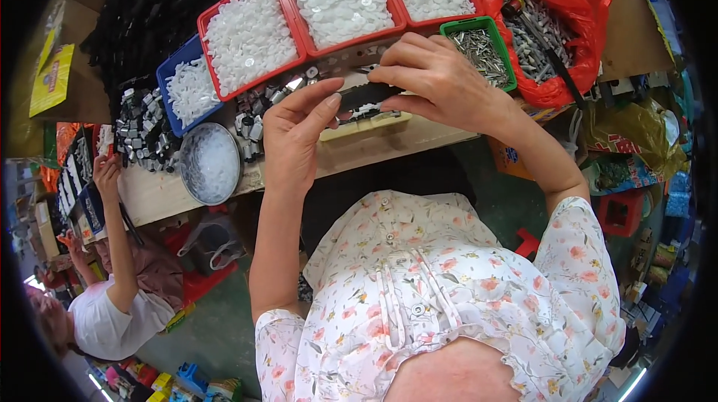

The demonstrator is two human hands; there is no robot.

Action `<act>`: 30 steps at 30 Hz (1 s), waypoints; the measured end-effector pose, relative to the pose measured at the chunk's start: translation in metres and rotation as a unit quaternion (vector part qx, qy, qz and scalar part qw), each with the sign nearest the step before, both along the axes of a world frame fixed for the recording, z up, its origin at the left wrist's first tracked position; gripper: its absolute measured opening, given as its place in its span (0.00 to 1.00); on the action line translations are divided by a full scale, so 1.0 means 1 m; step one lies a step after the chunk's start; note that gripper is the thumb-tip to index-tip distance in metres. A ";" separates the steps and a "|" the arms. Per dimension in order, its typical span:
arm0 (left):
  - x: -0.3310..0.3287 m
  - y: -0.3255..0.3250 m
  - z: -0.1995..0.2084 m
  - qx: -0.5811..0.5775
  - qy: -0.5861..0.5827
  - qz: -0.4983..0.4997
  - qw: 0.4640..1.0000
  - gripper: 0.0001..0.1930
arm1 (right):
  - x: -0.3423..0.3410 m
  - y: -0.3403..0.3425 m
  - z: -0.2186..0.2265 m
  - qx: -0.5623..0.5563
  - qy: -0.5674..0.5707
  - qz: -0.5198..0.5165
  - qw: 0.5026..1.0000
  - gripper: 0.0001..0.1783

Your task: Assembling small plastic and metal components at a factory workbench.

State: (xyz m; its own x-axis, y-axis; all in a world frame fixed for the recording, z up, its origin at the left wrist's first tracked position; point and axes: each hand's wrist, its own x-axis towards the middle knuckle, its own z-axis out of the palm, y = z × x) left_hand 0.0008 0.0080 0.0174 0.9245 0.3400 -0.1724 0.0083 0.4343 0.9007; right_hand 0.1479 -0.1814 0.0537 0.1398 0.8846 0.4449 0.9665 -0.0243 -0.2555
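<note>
Between my two hands is a small black oblong part [366, 94] with white bits along its lower edge. My left hand [298, 127] pinches its left end between thumb and fingers. On its other side, my right hand [441, 77] has its fingers bent around the right end; the fingertips partly hide it. Just below the part lies a pale yellow block [366, 127] on the table's near edge. Small shiny metal pieces lie behind my fingers. A green tray [514, 65] of thin metal pins sits beside my right hand.
Red trays [298, 32] of small white plastic pieces line the back. Left are a blue tray [166, 95], a metal bowl [238, 159] of white material and piled metal pieces [142, 129]. A red bag [591, 20] stands right. Another person [123, 312] works at left.
</note>
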 end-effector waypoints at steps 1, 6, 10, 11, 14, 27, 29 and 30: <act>-0.001 0.000 -0.001 -0.006 0.003 -0.002 1.000 0.13 | -0.003 -0.001 -0.002 -0.014 0.007 -0.009 1.000 0.20; -0.008 0.000 -0.007 0.163 0.026 0.057 0.985 0.11 | -0.006 -0.003 -0.023 -0.026 0.049 -0.024 0.998 0.19; -0.022 0.007 -0.011 0.387 -0.026 0.157 0.908 0.10 | -0.012 0.000 -0.042 -0.046 0.088 -0.034 0.994 0.17; -0.026 0.009 -0.011 0.388 -0.025 0.158 0.908 0.10 | -0.014 0.002 -0.045 -0.056 0.107 -0.033 0.992 0.17; -0.036 0.012 -0.013 0.433 -0.012 0.162 0.886 0.10 | -0.018 0.007 -0.047 -0.067 0.103 -0.029 0.992 0.16; -0.042 0.011 -0.026 0.505 -0.023 0.152 0.849 0.10 | -0.019 0.026 -0.048 -0.147 0.077 -0.034 0.986 0.17; -0.044 0.011 -0.027 0.527 -0.024 0.157 0.835 0.10 | -0.019 0.031 -0.048 -0.132 0.079 -0.024 0.988 0.17; -0.046 0.010 -0.027 0.556 -0.028 0.148 0.817 0.10 | -0.019 0.032 -0.048 -0.125 0.081 -0.013 0.989 0.17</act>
